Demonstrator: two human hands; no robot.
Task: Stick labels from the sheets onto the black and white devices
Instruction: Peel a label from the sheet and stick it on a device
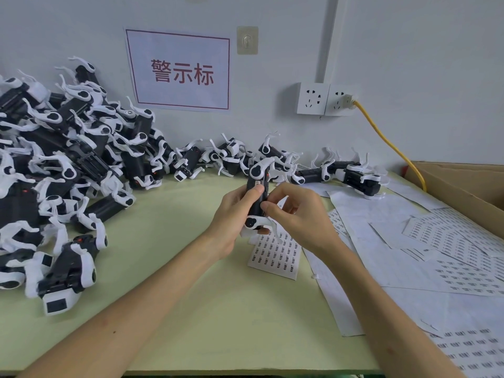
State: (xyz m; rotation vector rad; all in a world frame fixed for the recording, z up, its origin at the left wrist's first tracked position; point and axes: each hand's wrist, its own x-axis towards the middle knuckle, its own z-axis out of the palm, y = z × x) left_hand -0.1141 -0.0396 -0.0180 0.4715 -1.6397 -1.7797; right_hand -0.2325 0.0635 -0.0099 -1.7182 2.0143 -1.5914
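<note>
I have my left hand (231, 216) wrapped round an upright device (256, 199) just above the label sheet (275, 257), thumb on its face, while my right hand (296, 212) pinches its side edge, seemingly pressing a label on; next, I judge, comes rubbing it flat

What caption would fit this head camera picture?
Left hand grips a black and white device, right hand pinches it, over a label sheet.
</note>
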